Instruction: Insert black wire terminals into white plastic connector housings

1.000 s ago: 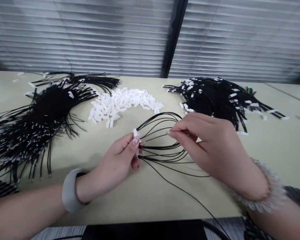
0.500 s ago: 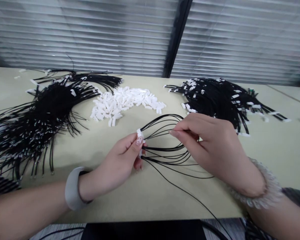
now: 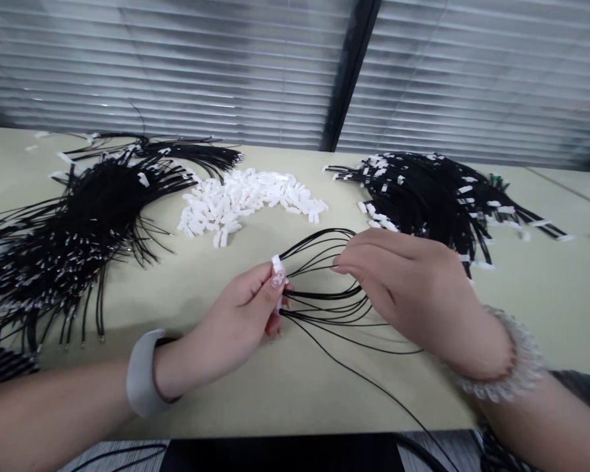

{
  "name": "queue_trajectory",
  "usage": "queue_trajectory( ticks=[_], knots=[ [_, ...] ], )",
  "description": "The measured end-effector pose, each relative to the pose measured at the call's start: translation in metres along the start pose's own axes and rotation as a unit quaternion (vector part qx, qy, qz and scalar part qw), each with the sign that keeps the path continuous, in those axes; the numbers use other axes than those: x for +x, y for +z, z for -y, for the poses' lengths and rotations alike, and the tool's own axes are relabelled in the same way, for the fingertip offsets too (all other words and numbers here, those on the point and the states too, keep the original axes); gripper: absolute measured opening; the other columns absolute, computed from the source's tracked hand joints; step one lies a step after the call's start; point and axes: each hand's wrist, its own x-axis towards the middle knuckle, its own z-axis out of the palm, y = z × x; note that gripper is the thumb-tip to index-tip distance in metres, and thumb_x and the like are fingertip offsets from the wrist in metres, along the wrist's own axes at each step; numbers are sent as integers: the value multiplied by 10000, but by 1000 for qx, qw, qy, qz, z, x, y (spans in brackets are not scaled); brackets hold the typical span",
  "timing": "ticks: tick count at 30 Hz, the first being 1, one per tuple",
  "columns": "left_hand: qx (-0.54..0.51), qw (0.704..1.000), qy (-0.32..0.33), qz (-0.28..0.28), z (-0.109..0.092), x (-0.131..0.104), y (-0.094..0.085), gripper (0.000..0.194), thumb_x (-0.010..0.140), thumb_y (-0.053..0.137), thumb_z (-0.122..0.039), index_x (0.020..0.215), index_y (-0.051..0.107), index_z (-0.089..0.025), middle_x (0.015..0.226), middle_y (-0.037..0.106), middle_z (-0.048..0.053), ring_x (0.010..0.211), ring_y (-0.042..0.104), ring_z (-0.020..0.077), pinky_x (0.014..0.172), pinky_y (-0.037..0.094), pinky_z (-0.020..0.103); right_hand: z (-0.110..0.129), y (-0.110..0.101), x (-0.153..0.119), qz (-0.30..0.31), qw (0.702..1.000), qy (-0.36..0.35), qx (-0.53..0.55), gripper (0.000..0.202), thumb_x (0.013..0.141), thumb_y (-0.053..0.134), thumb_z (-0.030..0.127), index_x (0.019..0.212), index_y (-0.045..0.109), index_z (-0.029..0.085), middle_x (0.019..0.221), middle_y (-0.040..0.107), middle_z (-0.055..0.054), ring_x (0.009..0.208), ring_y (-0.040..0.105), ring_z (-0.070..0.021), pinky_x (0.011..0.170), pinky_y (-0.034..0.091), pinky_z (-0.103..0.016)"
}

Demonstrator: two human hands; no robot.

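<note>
A white plastic connector (image 3: pixel 277 264) is pinched between the thumb and fingers of my left hand (image 3: pixel 248 301), which hide part of it. From its right side a bundle of thin black wires (image 3: pixel 319 295) fans out in loops toward the right. My right hand (image 3: pixel 398 282) is closed with its fingertips pressed on one of the upper wires, a short way from the connector. Its palm covers where many of the wires run. A single long wire trails down over the table's front edge.
White connector housings (image 3: pixel 246 196) lie heaped on the table (image 3: pixel 285 393) ahead. Loose black wires with metal ends (image 3: pixel 73 229) are piled at left. At right sits a pile of black wires with white connectors (image 3: pixel 423 190). Window blinds (image 3: pixel 177 72) stand behind.
My right hand has tilted over slightly, its fingers more tightly together on the wire. My left hand and the connector have shifted very slightly right.
</note>
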Motion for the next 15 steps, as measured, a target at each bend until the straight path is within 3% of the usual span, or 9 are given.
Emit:
queue_trajectory(
  ticks=[6, 15],
  knots=[
    [-2, 1000, -5, 12, -2, 0, 0, 308, 858, 376, -452, 789, 473, -168, 647, 429, -44, 458, 410, 25, 455, 374, 174, -2, 2, -1, -37, 994, -68, -73, 204, 828, 387, 69, 771, 562, 158, 776, 586, -17, 728, 529, -78, 612, 418, -204],
    [-15, 999, -6, 46, -2, -2, -2, 327, 860, 369, -463, 771, 461, -162, 658, 426, -44, 461, 405, 14, 453, 350, 163, -2, -2, 4, -70, 984, -131, -98, 152, 781, 495, 74, 664, 567, 138, 776, 616, -38, 728, 544, -105, 566, 415, -223]
  ],
)
